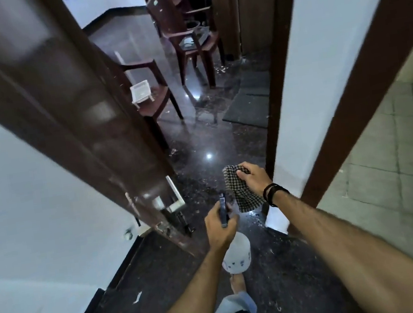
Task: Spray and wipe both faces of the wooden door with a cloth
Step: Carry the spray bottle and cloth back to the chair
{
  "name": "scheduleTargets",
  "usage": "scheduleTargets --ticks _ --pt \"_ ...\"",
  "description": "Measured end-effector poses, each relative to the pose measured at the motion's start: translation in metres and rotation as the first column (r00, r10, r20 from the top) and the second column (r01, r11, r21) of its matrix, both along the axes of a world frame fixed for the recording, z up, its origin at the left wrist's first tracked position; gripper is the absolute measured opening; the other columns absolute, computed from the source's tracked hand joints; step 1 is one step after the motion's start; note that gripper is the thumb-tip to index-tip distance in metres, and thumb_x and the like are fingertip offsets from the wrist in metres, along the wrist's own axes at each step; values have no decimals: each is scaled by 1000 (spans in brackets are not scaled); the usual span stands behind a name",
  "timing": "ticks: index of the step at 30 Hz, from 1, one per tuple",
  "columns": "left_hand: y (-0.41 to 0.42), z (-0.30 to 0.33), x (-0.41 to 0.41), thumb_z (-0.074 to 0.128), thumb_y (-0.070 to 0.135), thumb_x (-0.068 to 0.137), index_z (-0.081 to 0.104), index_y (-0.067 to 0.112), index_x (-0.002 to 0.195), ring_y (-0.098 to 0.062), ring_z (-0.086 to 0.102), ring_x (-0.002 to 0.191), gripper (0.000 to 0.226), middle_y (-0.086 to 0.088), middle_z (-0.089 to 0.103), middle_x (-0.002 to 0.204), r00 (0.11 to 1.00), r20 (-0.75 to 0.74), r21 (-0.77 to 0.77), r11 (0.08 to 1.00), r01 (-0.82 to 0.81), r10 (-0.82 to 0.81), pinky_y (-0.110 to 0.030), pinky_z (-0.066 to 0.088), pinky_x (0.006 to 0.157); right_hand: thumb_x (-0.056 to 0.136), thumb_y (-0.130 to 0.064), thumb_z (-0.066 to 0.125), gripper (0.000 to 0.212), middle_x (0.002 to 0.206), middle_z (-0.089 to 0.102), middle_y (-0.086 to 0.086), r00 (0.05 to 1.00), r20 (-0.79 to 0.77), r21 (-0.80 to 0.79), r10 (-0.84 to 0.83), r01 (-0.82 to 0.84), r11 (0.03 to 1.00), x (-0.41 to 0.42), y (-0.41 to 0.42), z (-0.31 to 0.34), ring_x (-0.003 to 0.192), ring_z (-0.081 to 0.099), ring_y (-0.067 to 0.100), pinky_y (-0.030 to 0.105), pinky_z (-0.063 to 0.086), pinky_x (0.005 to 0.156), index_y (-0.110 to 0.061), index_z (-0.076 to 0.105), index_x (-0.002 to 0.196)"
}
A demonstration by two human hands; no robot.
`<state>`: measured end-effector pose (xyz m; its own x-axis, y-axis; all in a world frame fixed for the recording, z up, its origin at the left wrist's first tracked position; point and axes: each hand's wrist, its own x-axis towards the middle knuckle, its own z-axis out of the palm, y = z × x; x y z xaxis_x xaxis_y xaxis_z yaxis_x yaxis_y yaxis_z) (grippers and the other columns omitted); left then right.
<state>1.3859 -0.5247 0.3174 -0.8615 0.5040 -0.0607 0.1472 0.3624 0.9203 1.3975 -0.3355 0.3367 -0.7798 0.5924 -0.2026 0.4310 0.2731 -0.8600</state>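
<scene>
Your left hand [220,227] was nearest the camera, its grip curled round the neck of a white spray bottle [236,254] with the dark trigger head pointing up. Just right of the bottle, your right hand [253,179] pinched a checked cloth [242,191] that hung loose. Left of the bottle stood the wooden door [61,110], open, its glossy face well within reach. To do this well, you needed to aim the nozzle squarely at that face, mist lightly, then wipe top downward before drips ran.
</scene>
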Motion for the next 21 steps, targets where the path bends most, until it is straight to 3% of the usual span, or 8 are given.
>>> scheduleTargets --ticks 3,6,9,12,15,18,21 --pt "13 -5 -31 69 10 77 63 7 78 -1 52 60 7 -4 62 68 990 62 -5 992 -128 128 -19 44 58 100 -19 56 21 115 68 10 999 5 17 47 -47 999 -31 7 -3 109 61 24 25 39 83 -8 65 115" --pt "28 -14 -72 72 3 78 64 8 80 -4 56 60 10 -1 63 68 959 114 19 965 -262 258 -25 49 61 99 -19 58 22 114 68 10 997 26 46 78 -79 996 -73 13 -11 109 61 24 26 41 85 -7 65 115" --pt "45 -13 -118 75 -2 75 65 6 80 3 54 56 13 3 63 67 912 168 25 923 -384 375 -17 46 59 99 -20 58 23 117 68 11 984 104 42 141 -146 988 -129 22 -20 111 60 25 26 40 87 -6 65 116" --pt "50 -11 -159 78 0 76 65 11 81 2 57 61 17 6 64 68 898 182 20 912 -410 400 -17 48 64 98 -19 60 24 119 67 14 968 161 61 195 -206 977 -184 30 -21 113 60 27 24 39 86 -6 66 117" --pt "49 -11 -208 79 5 79 66 18 85 -8 61 64 20 6 64 68 880 176 -4 895 -447 441 -30 55 68 98 -19 60 24 121 67 15 953 183 60 242 -257 965 -244 31 -24 115 59 28 27 40 90 -4 66 115" --pt "55 -15 -249 80 6 79 65 19 82 1 58 60 20 7 64 68 853 172 -56 870 -490 492 -25 51 64 99 -20 57 23 120 66 17 930 221 52 295 -313 948 -294 33 -31 114 58 31 29 39 89 -3 64 112" --pt "71 -13 -291 80 6 79 63 17 80 -7 58 64 21 3 64 69 850 154 -66 864 -500 504 -26 47 65 100 -21 56 26 124 64 15 887 268 35 376 -399 916 -339 47 -38 116 57 30 29 40 92 -5 63 118"
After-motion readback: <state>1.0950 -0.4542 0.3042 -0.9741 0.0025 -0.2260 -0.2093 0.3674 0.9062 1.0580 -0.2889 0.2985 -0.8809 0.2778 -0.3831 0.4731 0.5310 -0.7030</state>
